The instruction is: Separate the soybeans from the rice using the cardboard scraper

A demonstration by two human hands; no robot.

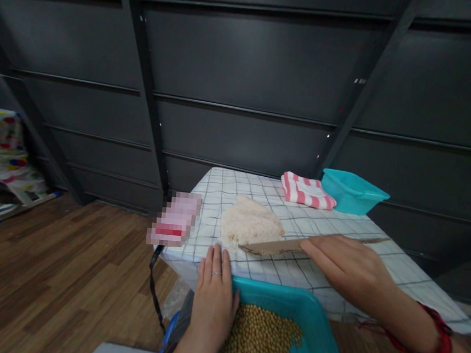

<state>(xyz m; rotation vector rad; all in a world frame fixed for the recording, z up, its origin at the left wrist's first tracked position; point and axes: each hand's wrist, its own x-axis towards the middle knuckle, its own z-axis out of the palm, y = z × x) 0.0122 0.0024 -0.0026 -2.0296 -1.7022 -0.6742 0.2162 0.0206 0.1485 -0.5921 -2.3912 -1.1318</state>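
Note:
A long piece of brown cardboard (274,247) is in my right hand (347,266), fingers wrapped over its upper edge. The cardboard's left end is at the near side of a pale, grainy heap (252,222), perhaps rice, on a white checked cloth (217,191). My left hand (214,295) lies flat, fingers stretched out onto the cloth's front edge, beside the heap. Its palm side rests along the left rim of a teal tub (318,315). Round tan beans (260,338), like soybeans, lie inside the tub.
At the table's back right are a folded pink-striped cloth (306,191) and a second teal tub (352,192). A blurred pink item (178,215) with a black strap (152,279) sits at the left edge. Dark panelled wall (245,62) stands behind; wooden floor (66,271) is left.

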